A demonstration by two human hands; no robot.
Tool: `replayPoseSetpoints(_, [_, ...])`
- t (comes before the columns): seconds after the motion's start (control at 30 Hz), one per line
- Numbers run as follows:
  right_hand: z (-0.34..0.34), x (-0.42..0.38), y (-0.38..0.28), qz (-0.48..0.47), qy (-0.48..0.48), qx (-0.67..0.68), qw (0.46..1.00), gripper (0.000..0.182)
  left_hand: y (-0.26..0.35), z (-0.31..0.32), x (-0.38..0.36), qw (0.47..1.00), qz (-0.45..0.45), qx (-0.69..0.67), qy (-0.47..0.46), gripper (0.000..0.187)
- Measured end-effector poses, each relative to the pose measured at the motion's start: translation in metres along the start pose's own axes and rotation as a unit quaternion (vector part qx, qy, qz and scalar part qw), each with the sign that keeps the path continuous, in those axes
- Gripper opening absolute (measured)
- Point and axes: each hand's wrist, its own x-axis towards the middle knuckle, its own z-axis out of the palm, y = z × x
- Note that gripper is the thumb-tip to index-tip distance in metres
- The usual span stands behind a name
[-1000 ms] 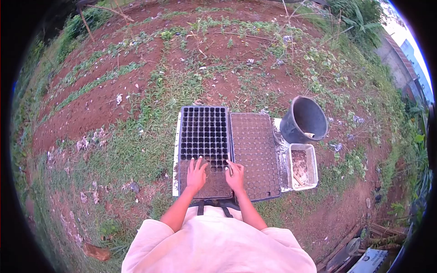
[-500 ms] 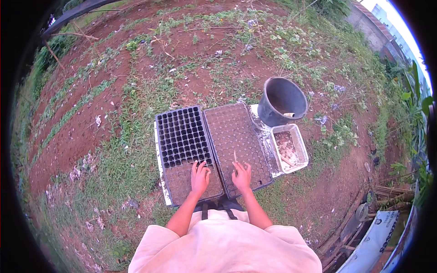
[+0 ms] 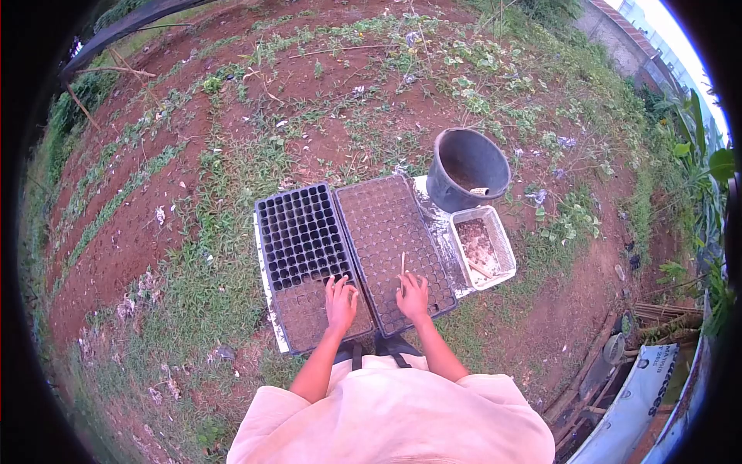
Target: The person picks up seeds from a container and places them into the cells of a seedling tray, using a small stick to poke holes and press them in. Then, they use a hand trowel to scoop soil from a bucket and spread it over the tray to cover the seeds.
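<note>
My left hand (image 3: 341,304) is over the near, soil-covered part of the left seed tray (image 3: 305,240), its thumb and fingers curled; what it holds, if anything, is too small to make out. The far cells of that tray are black and hollow. My right hand (image 3: 413,295) is above the near part of the right seed tray (image 3: 386,216), whose cells are filled with brown soil. A thin light stick (image 3: 403,263) points up and away from the right fingers, which are closed on it.
A dark bucket (image 3: 469,170) stands at the back right. In front of it, a white basin (image 3: 483,247) holds dark material and a stick. Both trays lie on a white-edged board (image 3: 270,298). Grass and red soil surround them; a printed banner (image 3: 634,402) lies at lower right.
The view has shifted a little, moving the trays, bucket and basin slightly left in the picture. The stick in my right hand is more upright.
</note>
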Motion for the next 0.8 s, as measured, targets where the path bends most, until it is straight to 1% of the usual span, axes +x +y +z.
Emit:
replayPoseSetpoints(0.27, [0.001,-0.019,0.011,0.026,0.017,0.017,0.999,0.046,0.006,0.006,-0.006,1.000,0.008,-0.007,-0.015,0.012])
replayPoseSetpoints(0.47, [-0.002,-0.030,0.024,0.026,0.052,0.034,0.998,0.045,0.006,0.021,-0.012,1.000,0.007,-0.012,-0.025,0.012])
replayPoseSetpoints(0.57, [-0.011,-0.027,0.030,0.024,0.063,0.047,0.997,0.044,0.014,0.025,-0.011,1.000,-0.003,-0.023,-0.013,0.013])
replayPoseSetpoints(0.63, [-0.016,-0.021,0.039,0.007,0.096,0.061,0.994,0.042,0.020,0.029,-0.006,1.000,-0.004,-0.021,-0.007,0.013])
replayPoseSetpoints(0.67, [-0.017,-0.017,0.044,0.007,0.097,0.062,0.993,0.042,0.023,0.033,-0.004,1.000,-0.007,-0.021,0.001,0.014])
replayPoseSetpoints(0.73, [-0.023,-0.008,0.053,-0.010,0.134,0.069,0.989,0.041,0.031,0.044,0.006,1.000,-0.011,-0.018,0.021,0.014])
replayPoseSetpoints(0.8, [-0.024,0.003,0.068,-0.033,0.148,0.083,0.985,0.039,0.040,0.059,0.014,0.998,-0.024,-0.020,0.058,0.013])
